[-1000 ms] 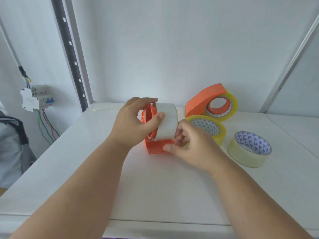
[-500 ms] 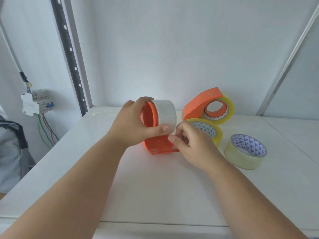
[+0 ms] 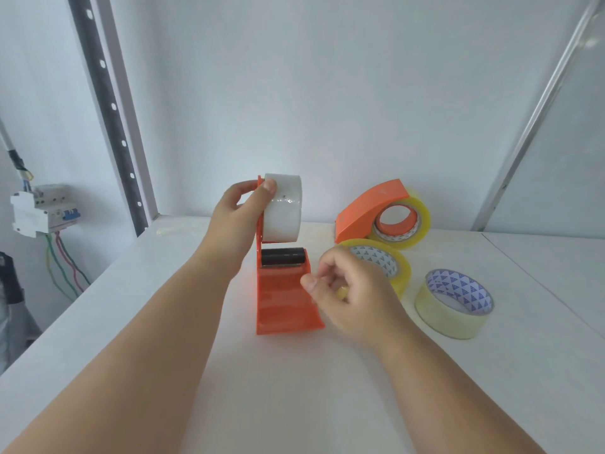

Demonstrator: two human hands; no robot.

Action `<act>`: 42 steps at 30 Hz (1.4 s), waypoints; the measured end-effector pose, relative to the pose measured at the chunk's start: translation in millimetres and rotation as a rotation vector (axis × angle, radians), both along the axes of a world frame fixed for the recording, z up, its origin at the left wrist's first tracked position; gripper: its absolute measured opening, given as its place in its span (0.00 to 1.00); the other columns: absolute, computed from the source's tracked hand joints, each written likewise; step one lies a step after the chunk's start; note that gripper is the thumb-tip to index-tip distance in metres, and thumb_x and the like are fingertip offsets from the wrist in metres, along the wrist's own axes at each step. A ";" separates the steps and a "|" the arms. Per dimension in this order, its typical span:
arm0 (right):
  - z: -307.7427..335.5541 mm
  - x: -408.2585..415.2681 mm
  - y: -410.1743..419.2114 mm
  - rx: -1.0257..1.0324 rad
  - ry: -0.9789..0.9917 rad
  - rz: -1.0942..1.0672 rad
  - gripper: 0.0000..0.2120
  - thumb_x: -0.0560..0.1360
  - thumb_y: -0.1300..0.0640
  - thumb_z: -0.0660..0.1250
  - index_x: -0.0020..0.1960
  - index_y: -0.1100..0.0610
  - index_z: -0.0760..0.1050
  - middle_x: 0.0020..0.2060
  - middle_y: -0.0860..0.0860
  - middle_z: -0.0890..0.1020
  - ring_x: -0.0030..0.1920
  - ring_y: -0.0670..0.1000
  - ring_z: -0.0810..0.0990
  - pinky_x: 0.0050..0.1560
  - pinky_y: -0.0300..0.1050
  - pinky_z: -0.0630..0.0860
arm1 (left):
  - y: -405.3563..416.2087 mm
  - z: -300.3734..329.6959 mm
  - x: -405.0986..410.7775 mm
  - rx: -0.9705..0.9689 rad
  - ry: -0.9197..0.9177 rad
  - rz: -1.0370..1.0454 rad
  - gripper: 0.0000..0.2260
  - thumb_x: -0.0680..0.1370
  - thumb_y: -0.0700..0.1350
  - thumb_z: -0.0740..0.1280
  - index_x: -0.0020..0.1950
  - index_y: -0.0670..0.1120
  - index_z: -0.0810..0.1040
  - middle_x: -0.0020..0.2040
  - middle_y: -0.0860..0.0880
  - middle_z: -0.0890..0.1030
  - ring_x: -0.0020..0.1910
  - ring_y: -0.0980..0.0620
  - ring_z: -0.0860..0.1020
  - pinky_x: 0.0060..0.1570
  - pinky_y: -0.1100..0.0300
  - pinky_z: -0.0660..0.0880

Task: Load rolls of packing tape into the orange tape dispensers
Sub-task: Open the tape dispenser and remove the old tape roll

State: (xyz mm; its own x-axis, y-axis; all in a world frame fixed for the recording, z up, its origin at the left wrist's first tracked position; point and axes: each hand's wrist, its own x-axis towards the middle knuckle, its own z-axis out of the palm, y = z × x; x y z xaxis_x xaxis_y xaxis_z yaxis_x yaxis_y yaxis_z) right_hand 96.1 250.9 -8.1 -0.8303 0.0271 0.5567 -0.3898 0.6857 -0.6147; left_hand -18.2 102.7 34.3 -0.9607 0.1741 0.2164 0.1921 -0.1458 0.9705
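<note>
An orange tape dispenser [image 3: 284, 299] stands on end on the white table, its black roller [image 3: 283, 256] showing. A clear tape roll [image 3: 282, 208] sits at its top, and my left hand [image 3: 240, 217] grips that roll and the dispenser's upper edge. My right hand [image 3: 352, 290] is pinched at the dispenser's right edge, fingers closed on what looks like the tape's free end. A second orange dispenser [image 3: 373, 208] at the back right holds a yellowish roll [image 3: 415, 221]. Two loose rolls lie flat: a yellow one [image 3: 386, 260] behind my right hand and a pale one [image 3: 453, 303] to the right.
The white table [image 3: 294, 388] meets a wall at the back. A perforated metal upright [image 3: 108, 109] stands at the back left, a slanted rail [image 3: 540, 106] at the right. A breaker box with coloured wires [image 3: 39, 211] hangs off the table's left side.
The dispenser has been tipped upright, baring its black roller and orange face. My left hand rose with the roll. My right hand shifted down to the dispenser's right edge.
</note>
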 end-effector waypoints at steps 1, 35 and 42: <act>1.7 -2.2 0.6 -0.016 0.072 -0.036 0.09 0.70 0.42 0.64 0.40 0.46 0.67 0.34 0.45 0.78 0.37 0.46 0.79 0.39 0.46 0.75 | 0.6 -0.3 0.2 0.012 -0.006 -0.012 0.17 0.76 0.57 0.65 0.58 0.47 0.76 0.44 0.52 0.79 0.36 0.58 0.78 0.43 0.60 0.73; 54.9 -16.7 31.4 -0.631 -0.007 -0.172 0.36 0.67 0.41 0.69 0.71 0.39 0.56 0.58 0.46 0.75 0.55 0.46 0.80 0.57 0.50 0.78 | -5.9 -6.1 23.3 0.036 0.156 -0.082 0.14 0.79 0.57 0.59 0.55 0.51 0.77 0.46 0.52 0.79 0.35 0.58 0.78 0.32 0.70 0.73; 55.9 0.3 92.6 -0.338 -0.027 -0.586 0.38 0.67 0.57 0.72 0.71 0.43 0.58 0.66 0.50 0.63 0.59 0.47 0.68 0.56 0.43 0.69 | -5.1 -11.2 24.5 0.014 0.187 -0.042 0.12 0.81 0.54 0.56 0.53 0.52 0.76 0.47 0.52 0.78 0.40 0.57 0.78 0.34 0.72 0.73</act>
State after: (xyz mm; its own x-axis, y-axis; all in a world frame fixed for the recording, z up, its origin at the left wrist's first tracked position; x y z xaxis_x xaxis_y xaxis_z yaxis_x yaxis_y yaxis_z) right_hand 96.4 343.5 47.8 -0.6388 0.6461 0.4177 0.0060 0.5471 -0.8370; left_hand 6.2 97.6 23.0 -0.8953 0.2088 0.3935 0.3629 -0.1706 0.9161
